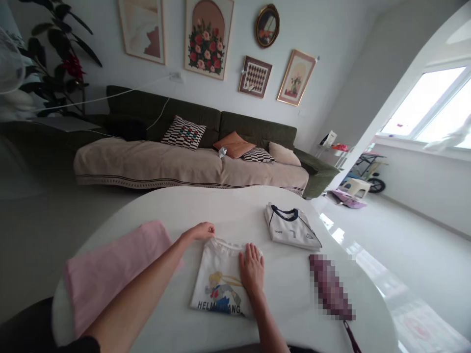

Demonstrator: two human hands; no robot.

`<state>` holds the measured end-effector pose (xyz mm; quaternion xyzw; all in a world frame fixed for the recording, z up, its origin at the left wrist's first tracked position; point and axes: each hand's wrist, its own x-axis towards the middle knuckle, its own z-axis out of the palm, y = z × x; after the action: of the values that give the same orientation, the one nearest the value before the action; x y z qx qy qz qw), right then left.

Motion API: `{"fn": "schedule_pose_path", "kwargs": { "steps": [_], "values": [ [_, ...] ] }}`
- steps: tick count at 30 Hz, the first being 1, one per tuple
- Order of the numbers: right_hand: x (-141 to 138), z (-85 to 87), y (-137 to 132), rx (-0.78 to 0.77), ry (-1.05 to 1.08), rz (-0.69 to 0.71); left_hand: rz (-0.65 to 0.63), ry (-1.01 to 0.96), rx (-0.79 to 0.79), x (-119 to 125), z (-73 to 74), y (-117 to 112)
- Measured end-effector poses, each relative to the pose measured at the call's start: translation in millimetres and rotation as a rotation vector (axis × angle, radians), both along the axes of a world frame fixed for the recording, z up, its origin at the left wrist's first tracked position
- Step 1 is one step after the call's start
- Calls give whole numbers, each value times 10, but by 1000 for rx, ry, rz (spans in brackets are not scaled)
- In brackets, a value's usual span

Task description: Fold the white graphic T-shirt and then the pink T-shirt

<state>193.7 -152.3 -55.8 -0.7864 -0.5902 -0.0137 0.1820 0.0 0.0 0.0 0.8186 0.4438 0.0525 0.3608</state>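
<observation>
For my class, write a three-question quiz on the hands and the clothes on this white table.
1. True or false: the right hand lies flat on the printed T-shirt.
2. Which garment lies beside the left arm? A) pink cloth B) dark-collared jersey C) a towel on the sofa
3. Fill in: the left hand touches the printed T-shirt at its ____ edge.

Key
1. True.
2. A; the dark-collared jersey lies folded farther off, on the right side of the table.
3. Collar, at the far left corner of the fold.
</observation>
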Motion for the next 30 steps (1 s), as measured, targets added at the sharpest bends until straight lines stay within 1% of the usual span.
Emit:
{"fn": "schedule_pose_path", "kwargs": {
  "steps": [7, 13, 17, 24, 26, 30],
  "values": [
    [-7, 31, 3, -21, 1, -5, 12, -42, -64, -37, -134, 49],
    [-7, 23, -1, -25, -8, -9, 141, -1, -32, 24, -236, -6],
    [-17, 38, -11, -23, -15, -21, 254, 78, 47, 104, -243, -113],
    [-26, 43, -7, -18, -13, -26, 448, 176, 256, 196, -154, -315],
    [-24, 32, -5, -14, -15, -26, 471, 178, 321, 212, -143, -364],
    [-21, 15, -9, -3, -23, -21, 452, 175, 431, 217, -150, -480]
  ]
}}
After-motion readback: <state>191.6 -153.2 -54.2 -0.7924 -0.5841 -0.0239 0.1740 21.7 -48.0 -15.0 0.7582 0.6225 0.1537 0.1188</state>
